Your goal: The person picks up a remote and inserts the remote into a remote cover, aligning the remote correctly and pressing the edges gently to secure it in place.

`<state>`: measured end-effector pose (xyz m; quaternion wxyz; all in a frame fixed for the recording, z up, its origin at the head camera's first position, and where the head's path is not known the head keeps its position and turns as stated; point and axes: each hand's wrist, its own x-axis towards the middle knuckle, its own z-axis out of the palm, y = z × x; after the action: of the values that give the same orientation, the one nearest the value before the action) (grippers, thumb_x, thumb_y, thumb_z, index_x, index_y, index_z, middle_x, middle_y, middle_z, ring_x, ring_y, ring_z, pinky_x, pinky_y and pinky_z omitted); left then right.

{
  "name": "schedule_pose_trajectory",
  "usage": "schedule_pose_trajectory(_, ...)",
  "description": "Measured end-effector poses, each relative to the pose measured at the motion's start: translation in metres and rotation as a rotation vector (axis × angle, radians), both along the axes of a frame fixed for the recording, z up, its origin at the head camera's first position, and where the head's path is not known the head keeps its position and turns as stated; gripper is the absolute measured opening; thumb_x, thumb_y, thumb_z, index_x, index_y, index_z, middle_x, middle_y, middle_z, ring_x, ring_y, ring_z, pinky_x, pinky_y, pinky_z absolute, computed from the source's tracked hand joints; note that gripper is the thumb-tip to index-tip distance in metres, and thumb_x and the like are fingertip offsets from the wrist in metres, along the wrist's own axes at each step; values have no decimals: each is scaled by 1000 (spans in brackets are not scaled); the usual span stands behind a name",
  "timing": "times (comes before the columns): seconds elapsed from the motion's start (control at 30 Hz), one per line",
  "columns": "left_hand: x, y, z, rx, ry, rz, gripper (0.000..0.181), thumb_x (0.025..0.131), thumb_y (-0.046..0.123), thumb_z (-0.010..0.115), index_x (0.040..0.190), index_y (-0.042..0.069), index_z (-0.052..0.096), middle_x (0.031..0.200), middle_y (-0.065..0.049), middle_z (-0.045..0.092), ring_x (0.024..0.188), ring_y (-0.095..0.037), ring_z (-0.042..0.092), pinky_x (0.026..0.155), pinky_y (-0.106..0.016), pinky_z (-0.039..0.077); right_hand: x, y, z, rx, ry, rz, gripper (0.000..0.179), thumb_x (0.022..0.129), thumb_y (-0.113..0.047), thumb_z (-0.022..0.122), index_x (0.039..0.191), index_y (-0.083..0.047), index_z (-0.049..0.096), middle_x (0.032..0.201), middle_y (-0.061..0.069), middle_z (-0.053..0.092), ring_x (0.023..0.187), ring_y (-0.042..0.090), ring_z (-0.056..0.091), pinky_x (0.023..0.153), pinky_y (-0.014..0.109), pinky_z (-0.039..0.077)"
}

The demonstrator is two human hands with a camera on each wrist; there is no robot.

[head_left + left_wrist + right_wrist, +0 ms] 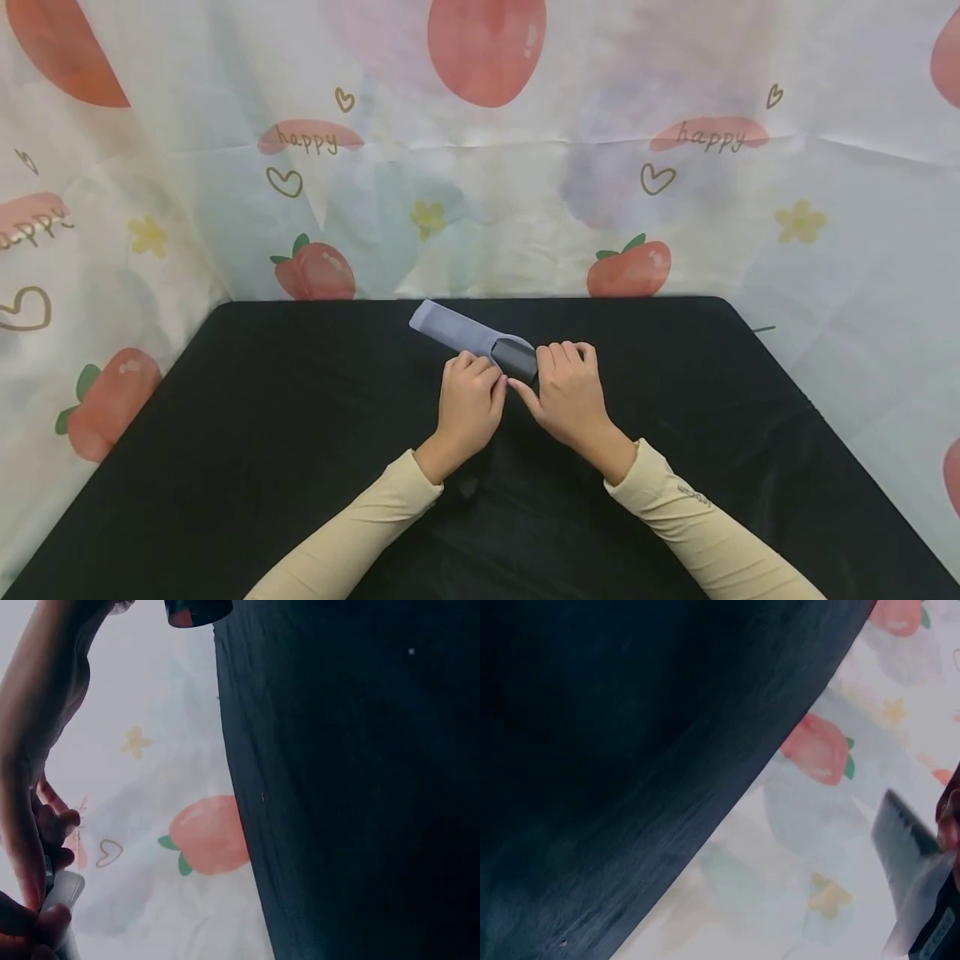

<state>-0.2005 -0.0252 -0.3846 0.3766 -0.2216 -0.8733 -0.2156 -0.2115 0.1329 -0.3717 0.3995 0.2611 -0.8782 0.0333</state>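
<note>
In the head view a long lavender-grey sleeve-like case (457, 327) is held up slantwise, its far end toward the upper left. A dark grey part (514, 358) shows at its open right end; what it is I cannot tell. My left hand (471, 396) grips the near edge of the case with curled fingers. At the dark end my right hand (570, 392) holds on, its fingers bent over the far side. The two thumb tips nearly meet below. The right wrist view shows the pale case (909, 862) at the right edge, with fingers (949, 829) partly cut off.
A black-covered table (225, 467) lies beneath both hands. Behind and beside it hangs a pale curtain (510, 192) printed with fruit, hearts and flowers. In the left wrist view a dark rounded object (196, 610) pokes in at the top edge.
</note>
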Motion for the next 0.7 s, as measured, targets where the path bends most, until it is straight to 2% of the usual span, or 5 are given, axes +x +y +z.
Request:
schedule_pose_trajectory(0.13,1,-2,0,12,14,-13,17,84,9,65,68,9,67,69,-2,61,73,-18,48,76,-35,43,4,-4,1,-7,-36,-25,46,82,-43,62,86,3,58,74,15,58,73,30,54,77,48,41)
schedule_pose_trajectory(0.27,3,-8,4,2,15,-12,16,84,10,66,69,10,67,70,-1,62,74,-18,50,77,-36,43,1,-1,1,-12,-31,24,58,94,-52,42,89,3,58,76,15,58,74,30,54,77,48,40)
schedule_pose_trajectory(0.37,3,-14,7,-72,28,18,16,85,16,66,70,11,69,69,0,62,74,-18,52,78,-36,42,-3,3,1,-1,8,84,70,97,-57,24,90,3,58,76,15,57,74,30,54,80,50,39)
schedule_pose_trajectory(0.5,1,-23,12,-167,99,51,18,84,25,68,71,13,65,69,0,58,73,-18,53,74,-34,42,-6,9,-3,51,86,158,69,97,-57,23,89,2,58,75,14,57,74,30,55,84,52,40)
schedule_pose_trajectory(0.7,-6,-33,18,-176,149,62,29,81,32,71,105,13,71,88,-3,56,85,-21,51,81,-36,42,-5,15,-7,133,183,257,64,97,-54,27,92,1,59,77,12,59,76,27,55,87,54,42)
